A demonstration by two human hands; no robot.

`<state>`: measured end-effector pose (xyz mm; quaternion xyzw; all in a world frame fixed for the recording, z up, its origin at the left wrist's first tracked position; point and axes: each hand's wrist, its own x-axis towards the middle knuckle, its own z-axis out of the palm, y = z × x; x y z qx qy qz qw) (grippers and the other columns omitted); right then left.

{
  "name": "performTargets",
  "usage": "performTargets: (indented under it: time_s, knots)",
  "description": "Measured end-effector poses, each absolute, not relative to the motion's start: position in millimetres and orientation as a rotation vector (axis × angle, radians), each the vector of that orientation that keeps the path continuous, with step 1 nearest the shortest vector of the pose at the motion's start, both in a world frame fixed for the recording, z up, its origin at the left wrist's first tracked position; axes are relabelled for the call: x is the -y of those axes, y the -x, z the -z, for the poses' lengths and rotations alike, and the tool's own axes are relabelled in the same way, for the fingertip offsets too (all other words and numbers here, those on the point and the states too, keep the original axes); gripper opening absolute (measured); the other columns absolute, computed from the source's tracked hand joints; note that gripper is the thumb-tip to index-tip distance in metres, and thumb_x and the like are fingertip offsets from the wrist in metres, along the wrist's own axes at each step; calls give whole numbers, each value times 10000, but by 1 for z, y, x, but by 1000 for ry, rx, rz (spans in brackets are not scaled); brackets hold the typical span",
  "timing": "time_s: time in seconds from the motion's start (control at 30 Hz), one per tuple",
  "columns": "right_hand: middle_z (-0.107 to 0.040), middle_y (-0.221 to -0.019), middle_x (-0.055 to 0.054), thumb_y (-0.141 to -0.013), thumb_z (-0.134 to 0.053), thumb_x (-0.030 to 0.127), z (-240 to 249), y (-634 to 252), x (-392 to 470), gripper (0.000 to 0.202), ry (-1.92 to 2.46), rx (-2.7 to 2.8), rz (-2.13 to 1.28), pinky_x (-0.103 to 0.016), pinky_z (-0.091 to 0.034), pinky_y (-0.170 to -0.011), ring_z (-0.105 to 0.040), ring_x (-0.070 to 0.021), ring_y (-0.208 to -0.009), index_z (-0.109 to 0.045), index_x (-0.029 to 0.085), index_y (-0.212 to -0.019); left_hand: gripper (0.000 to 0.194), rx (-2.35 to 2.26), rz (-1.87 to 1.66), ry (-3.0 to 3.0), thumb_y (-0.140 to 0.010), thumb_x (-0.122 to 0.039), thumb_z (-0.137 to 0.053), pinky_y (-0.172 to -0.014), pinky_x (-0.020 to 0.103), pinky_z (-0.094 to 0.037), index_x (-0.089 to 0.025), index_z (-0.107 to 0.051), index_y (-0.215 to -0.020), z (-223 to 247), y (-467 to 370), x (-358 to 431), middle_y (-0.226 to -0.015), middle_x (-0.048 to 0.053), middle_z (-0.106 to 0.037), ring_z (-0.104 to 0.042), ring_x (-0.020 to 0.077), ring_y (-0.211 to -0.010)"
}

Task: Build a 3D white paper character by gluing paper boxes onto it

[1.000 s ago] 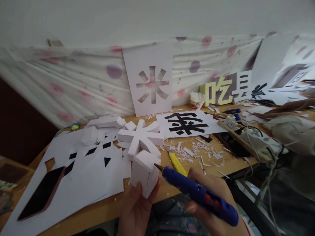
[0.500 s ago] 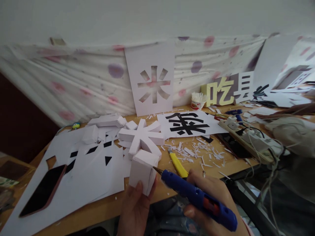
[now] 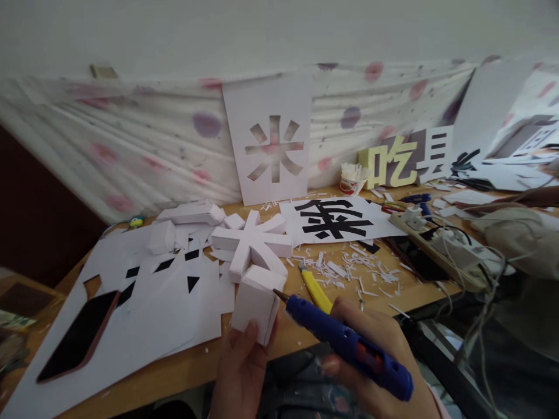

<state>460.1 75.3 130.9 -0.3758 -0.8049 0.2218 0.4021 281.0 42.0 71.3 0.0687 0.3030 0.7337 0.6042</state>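
Observation:
Between thumb and fingers, my left hand (image 3: 242, 361) holds a small white paper box (image 3: 254, 302) upright near the table's front edge. My right hand (image 3: 379, 343) is wrapped round a blue glue gun (image 3: 345, 343). The gun's metal nozzle is at the box's upper right edge; whether it touches cannot be made out. Just behind the box lies a white three-dimensional paper character (image 3: 253, 241). A yellow cutter (image 3: 315, 288) rests on the table to its right.
White sheets (image 3: 174, 314) and a phone (image 3: 78, 337) lie at the left. Paper scraps (image 3: 349, 265) and a printed sheet (image 3: 334, 220) are right of centre. A power strip (image 3: 437, 250) with cables is at the right. A cut-out board (image 3: 233, 128) leans behind.
The box tilts slightly differently, and the nozzle has shifted a little up along its edge. The rear end of the glue gun has moved slightly left.

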Motion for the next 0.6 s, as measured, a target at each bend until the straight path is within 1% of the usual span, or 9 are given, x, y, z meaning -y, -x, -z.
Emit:
performTargets:
  time_s: [0.07, 0.17, 0.27, 0.33, 0.4, 0.5, 0.6]
  knots:
    - [-515, -587, 43, -874, -555, 652, -130, -461, -77, 461, 968, 2028, -571, -245, -294, -460, -472, -102, -483, -521, 217, -730, 306, -691, -1698, -148, -761, -156, -771, -890, 353, -595, -252, -758, -1051, -70, -281, -42, -1135, 65, -744, -711, 247, -1012]
    - [-526, -588, 41, -884, -557, 630, -132, -464, -79, 445, 967, 2024, -600, -244, -305, -464, -483, -106, -489, -516, 217, -724, 286, -687, -1687, -145, -748, -152, -782, -856, 338, -608, -242, -769, -1019, -69, -279, -43, -1121, 72, -748, -723, 243, -969]
    - [-539, -588, 34, -892, -577, 579, -137, -469, -80, 411, 952, 2062, -584, -243, -320, -463, -502, -114, -496, -515, 215, -711, 331, -683, -1686, -147, -747, -136, -776, -854, 346, -611, -248, -756, -1059, -66, -276, -44, -1128, 69, -746, -723, 243, -967]
    - [-541, -587, 31, -886, -601, 551, -139, -472, -79, 390, 960, 2080, -557, -244, -328, -462, -511, -119, -499, -512, 216, -707, 319, -690, -1694, -139, -755, -129, -763, -853, 364, -612, -235, -754, -1056, -65, -274, -43, -1116, 77, -749, -720, 252, -976]
    - [-543, -593, 30, -885, -607, 538, -138, -474, -80, 360, 991, 2047, -523, -249, -337, -465, -514, -124, -499, -532, 219, -735, 288, -714, -1700, -112, -767, -111, -738, -838, 377, -618, -220, -755, -1034, -65, -271, -43, -1131, 80, -743, -714, 266, -992]
    - [-579, -627, 15, -890, -601, 517, -132, -476, -87, 305, 1057, 1899, -443, -262, -376, -490, -535, -143, -523, -582, 226, -803, 294, -734, -1744, -51, -802, -91, -671, -817, 403, -624, -243, -748, -1041, -69, -268, -45, -1187, 57, -724, -705, 279, -1024]
    - [-600, -619, -5, -874, -612, 520, -120, -483, -111, 311, 1191, 1702, -358, -279, -394, -495, -538, -165, -527, -604, 223, -783, 294, -744, -1769, -6, -830, -86, -603, -802, 407, -627, -223, -747, -1047, -72, -264, -49, -1147, 65, -739, -718, 269, -987]
